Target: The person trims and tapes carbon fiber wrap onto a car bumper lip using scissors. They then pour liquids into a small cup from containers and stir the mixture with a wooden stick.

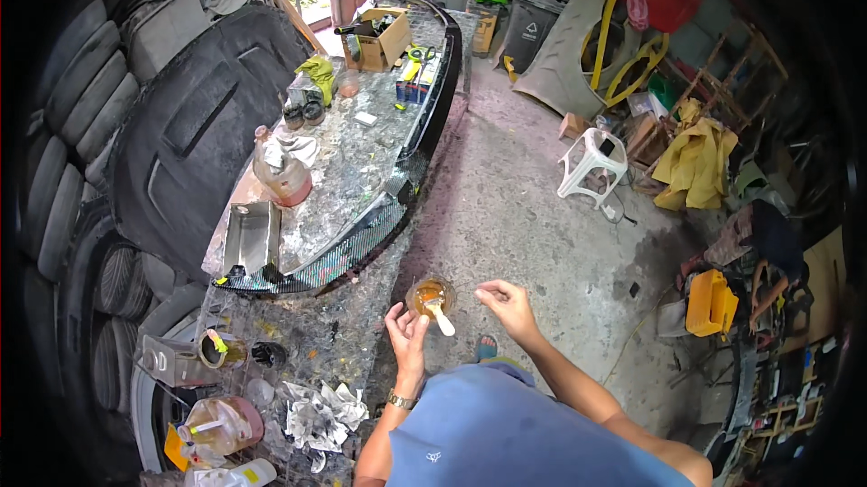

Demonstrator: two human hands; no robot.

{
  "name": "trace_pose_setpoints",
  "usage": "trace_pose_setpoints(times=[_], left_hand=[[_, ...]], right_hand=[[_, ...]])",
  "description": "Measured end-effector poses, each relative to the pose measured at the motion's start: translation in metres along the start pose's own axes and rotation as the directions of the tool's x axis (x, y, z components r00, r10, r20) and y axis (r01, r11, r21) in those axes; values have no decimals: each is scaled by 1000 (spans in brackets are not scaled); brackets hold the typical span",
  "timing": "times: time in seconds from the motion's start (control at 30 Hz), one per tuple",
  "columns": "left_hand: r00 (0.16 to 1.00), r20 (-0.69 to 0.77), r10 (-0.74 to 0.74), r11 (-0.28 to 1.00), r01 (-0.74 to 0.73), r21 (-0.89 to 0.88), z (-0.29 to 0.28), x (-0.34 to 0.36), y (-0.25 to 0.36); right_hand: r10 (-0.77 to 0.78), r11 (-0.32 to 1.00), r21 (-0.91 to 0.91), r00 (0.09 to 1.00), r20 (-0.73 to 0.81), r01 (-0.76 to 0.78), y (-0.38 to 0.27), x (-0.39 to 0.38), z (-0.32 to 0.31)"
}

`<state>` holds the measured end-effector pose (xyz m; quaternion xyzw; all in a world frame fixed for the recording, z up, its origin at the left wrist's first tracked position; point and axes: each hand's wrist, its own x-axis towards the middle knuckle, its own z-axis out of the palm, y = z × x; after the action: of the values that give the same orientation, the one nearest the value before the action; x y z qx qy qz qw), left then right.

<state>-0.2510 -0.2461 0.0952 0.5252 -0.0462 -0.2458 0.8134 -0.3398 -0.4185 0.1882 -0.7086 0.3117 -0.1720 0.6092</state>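
My left hand (408, 335) grips a clear round cup (414, 298) by its near left side, at the table's right edge. Amber liquid (432, 289) shows inside it. A brush with a white handle (442, 320) stands tilted in the cup, its handle leaning over the near rim. To the right of the cup, apart from it, is my right hand (510, 308), its thumb and fingertips drawn together in a pinch. Whatever they may hold is too small to make out. A long black carbon-patterned car part (361, 248) lies along the table's edge, beyond the cup.
On the table (339, 157) stand a metal tray (253, 234), a jug of pinkish liquid (284, 175) and a cardboard box (384, 40). Crumpled paper (325, 415) lies near my left arm. A white stool (594, 162) stands on the floor. At the right, another person (768, 243) bends near a yellow container (711, 304).
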Motion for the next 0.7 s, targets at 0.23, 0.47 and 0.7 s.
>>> trace_pose_setpoints(times=[0.23,0.47,0.7], left_hand=[[1000,-15,8,999,-9,-41,30,-12,-12],[996,-57,72,996,-69,52,49,-21,-35],[996,-81,25,999,-21,49,73,-20,-46]], right_hand=[[-64,981,184,998,25,59,28,25,-2],[227,762,560,944,240,-325,53,32,-23],[166,815,557,985,44,-162,54,38,-37]])
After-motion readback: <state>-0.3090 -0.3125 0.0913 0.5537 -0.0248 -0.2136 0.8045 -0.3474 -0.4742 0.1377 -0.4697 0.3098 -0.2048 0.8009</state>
